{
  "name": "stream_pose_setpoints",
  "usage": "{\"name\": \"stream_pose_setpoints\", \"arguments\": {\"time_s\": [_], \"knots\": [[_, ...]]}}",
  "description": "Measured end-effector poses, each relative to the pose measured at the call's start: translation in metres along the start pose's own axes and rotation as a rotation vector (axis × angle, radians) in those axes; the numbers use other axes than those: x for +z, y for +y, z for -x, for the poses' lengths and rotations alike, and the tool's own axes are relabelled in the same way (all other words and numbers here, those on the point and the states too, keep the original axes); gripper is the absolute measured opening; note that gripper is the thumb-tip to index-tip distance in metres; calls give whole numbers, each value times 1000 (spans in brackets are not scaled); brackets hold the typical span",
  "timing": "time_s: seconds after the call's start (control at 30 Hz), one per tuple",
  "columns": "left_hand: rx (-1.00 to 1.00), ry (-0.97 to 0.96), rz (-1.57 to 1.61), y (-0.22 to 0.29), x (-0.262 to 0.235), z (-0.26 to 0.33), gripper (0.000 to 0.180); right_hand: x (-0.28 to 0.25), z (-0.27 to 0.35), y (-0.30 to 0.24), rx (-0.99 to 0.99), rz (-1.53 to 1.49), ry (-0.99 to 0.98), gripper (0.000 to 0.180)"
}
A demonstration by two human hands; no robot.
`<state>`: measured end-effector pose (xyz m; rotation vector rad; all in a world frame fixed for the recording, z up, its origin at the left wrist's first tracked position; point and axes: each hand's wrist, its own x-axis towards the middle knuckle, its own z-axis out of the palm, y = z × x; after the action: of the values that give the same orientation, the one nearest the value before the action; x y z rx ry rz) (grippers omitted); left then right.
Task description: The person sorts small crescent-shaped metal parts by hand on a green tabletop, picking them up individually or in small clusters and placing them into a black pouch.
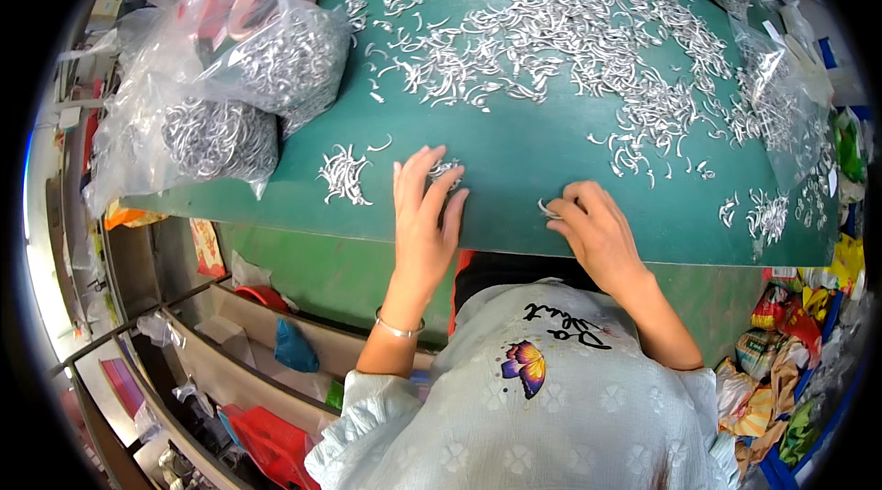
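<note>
On the green table [514,205], left hand [424,214] lay flat, fingers spread over a small cluster of curved metal clips [445,170], right hand [593,224] pinched one clip [548,209], main clip heap [570,40] at 12 o'clock.

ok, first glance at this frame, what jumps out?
The big scatter of small curved silver metal pieces across the far half of the green table. Next, the clear plastic bags stuffed with the same pieces, stacked at the table's left end. Near the front edge, the left hand lies flat with its fingers on a small cluster, and the right hand pinches a single piece.
</note>
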<state>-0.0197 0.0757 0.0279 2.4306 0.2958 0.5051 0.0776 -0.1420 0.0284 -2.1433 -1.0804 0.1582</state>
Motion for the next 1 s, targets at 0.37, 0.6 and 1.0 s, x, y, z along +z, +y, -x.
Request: {"name": "stream_pose_setpoints", "arguments": {"time_s": [0.37, 0.6, 1.0], "knots": [[307, -296, 143, 58, 54, 0, 30, -31, -11, 47, 34, 249, 192, 35], [277, -297, 256, 53, 63, 0, 37, -80, -20, 75, 359, -54, 305, 24], [247, -344, 269, 62, 63, -4, 35, -45, -28, 57, 98, 368, 117, 11]]}}
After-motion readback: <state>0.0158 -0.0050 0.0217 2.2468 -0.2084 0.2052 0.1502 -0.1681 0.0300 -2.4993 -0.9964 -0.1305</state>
